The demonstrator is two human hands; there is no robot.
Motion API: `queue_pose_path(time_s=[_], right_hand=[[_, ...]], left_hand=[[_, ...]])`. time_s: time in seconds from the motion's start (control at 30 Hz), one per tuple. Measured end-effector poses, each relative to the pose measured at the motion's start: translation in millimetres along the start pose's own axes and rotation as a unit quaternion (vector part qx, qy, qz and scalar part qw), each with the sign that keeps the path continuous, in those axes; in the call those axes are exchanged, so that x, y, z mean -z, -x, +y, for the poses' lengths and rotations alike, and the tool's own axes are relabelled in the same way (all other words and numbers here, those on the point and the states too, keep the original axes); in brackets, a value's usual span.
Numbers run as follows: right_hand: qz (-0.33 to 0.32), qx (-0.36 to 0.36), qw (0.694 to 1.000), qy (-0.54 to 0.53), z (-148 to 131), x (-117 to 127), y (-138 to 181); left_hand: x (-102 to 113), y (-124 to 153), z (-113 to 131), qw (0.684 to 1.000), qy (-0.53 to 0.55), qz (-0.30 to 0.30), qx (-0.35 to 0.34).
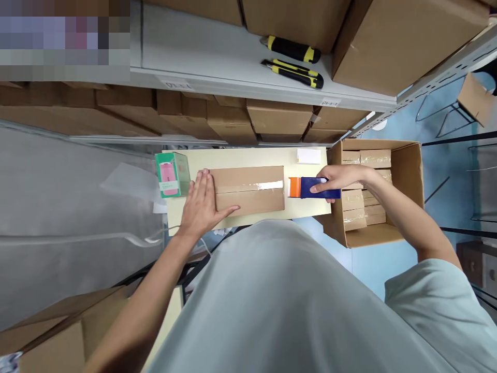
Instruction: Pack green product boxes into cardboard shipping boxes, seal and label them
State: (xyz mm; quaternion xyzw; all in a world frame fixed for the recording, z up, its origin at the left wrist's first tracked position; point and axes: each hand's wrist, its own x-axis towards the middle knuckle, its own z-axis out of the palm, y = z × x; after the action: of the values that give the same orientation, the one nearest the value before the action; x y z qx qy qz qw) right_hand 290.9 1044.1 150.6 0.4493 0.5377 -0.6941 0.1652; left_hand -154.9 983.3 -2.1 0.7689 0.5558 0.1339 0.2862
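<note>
A long closed cardboard box (248, 199) lies on the pale table, with shiny tape along its middle seam. My left hand (201, 204) rests flat on the box's left end, fingers together and stretched out, thumb spread. Off the box's right end, my right hand (334, 178) is closed around a dark blue and orange box-shaped thing (310, 187). Its orange end faces the cardboard box, with a small gap between them. Its exact kind is not clear.
A green box with a pink picture (169, 178) stands left on the table (233, 157); a small white box (309, 156) is at the back right. An open carton (411, 191) holds several small boxes. Two box cutters (293, 49) lie on the shelf (202, 57) above.
</note>
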Motion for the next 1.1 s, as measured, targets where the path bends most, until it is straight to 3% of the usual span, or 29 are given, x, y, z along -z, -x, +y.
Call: queue_pose_path(time_s=[0.23, 0.43, 0.67, 0.87, 1.0, 1.1], right_hand=[[-0.022, 0.005, 0.999, 0.031, 44, 27, -23], [0.007, -0.018, 0.996, 0.083, 50, 27, -40], [0.153, -0.081, 0.955, 0.241, 27, -26, -56], [0.301, -0.186, 0.897, 0.266, 29, -84, -73], [0.329, -0.223, 0.885, 0.242, 31, -108, -56], [0.368, -0.241, 0.869, 0.228, 14, -115, -37]], left_hand=[[-1, -1, 5, 0.999, -0.047, -0.009, 0.019], [-1, -3, 3, 0.998, -0.056, -0.016, 0.023], [-1, -2, 2, 0.999, -0.010, -0.020, 0.037], [1, 3, 4, 0.999, -0.022, -0.021, 0.013], [2, 7, 15, 0.999, -0.032, -0.024, -0.008], [-1, 5, 40, 0.998, -0.020, -0.007, -0.062]])
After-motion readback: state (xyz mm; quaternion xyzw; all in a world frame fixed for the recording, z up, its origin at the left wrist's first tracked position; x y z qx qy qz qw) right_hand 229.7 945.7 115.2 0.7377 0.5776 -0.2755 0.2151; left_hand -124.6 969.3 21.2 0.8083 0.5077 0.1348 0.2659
